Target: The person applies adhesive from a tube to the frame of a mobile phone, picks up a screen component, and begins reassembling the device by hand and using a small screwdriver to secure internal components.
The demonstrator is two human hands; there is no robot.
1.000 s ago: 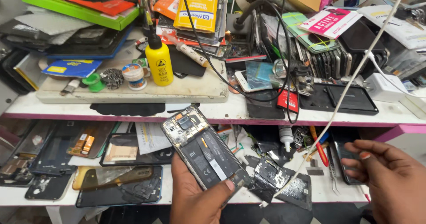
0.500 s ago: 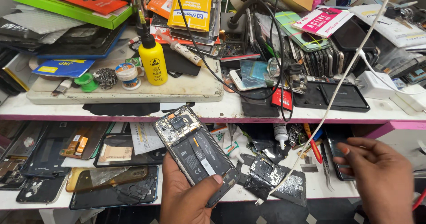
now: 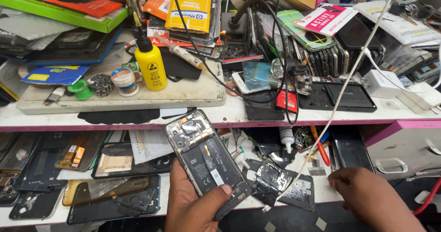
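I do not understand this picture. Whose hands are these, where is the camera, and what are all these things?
The camera sits on a person's head and looks down at a crowded repair bench, so both hands are that person's own. The left hand holds an opened phone with its back cover off, so the battery and circuit board show. The right hand is empty, fingers bent, just above the lower shelf near a white cable. On the upper shelf stand a yellow bottle on a worn white mat, a charger and stacks of phones and boxes. Below lie loose phone covers and screens.
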